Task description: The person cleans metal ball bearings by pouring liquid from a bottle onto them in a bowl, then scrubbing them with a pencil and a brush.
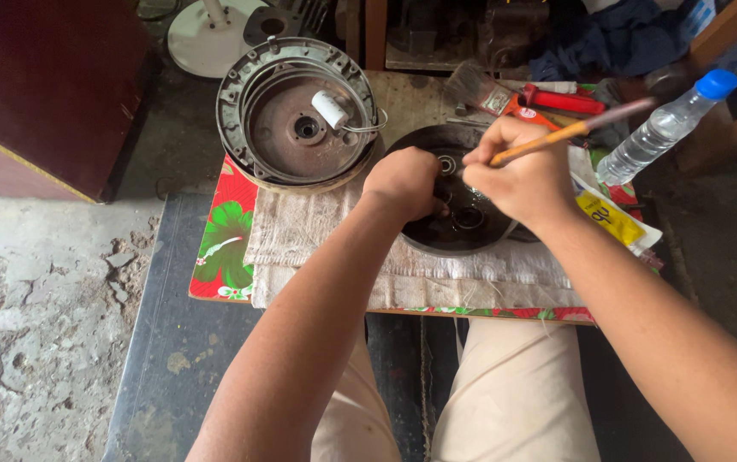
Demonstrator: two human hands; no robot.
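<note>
Left hand (pixel 403 181) fingers grip the dark round housing (pixel 458 229); right hand (pixel 524 175) fingers pinch a brush (pixel 570 133), which could slip and smear beyond them.

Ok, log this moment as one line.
left hand: gripping dark round metal housing | right hand: holding thin orange-handled brush over it | surface: pale cloth

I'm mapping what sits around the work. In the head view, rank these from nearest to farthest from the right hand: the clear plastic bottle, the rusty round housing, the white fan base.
From the right hand:
1. Clear plastic bottle, just to its right.
2. Rusty round housing, up and to the left.
3. White fan base, at the top left, beyond the housing.
</note>
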